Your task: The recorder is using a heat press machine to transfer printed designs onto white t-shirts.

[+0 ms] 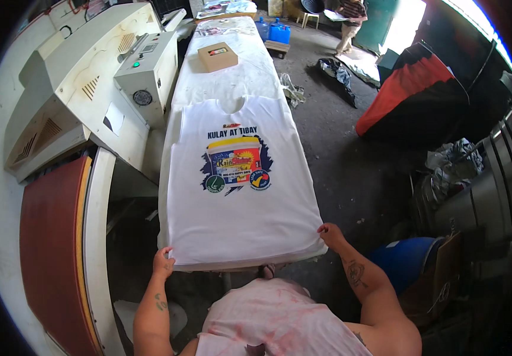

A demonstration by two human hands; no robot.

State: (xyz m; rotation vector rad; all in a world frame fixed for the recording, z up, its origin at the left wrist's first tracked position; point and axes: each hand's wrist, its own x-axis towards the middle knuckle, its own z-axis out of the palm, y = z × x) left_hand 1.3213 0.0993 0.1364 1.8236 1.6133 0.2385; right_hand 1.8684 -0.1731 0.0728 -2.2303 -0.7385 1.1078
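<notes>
A white sleeveless shirt (pixel 208 231) lies flat on a long white-covered table (pixel 208 89), its neck toward the far end. Its front bears a colourful printed picture of a paint bucket. At the near left corner of the hem, my left hand (pixel 163 262) pinches the cloth with closed fingers. My right hand (pixel 330 235) has its fingers closed on the shirt's near right edge. Between the two hands the hem runs along the table's near end.
A brown cardboard box (pixel 218 57) sits farther up the table. Large cream machine (pixel 90 83) stands at left, with a brown padded panel (pixel 54 249). At right are a blue drum (pixel 404 259) and a red-and-black cover (pixel 413 101). Another person (pixel 351 24) stands far back.
</notes>
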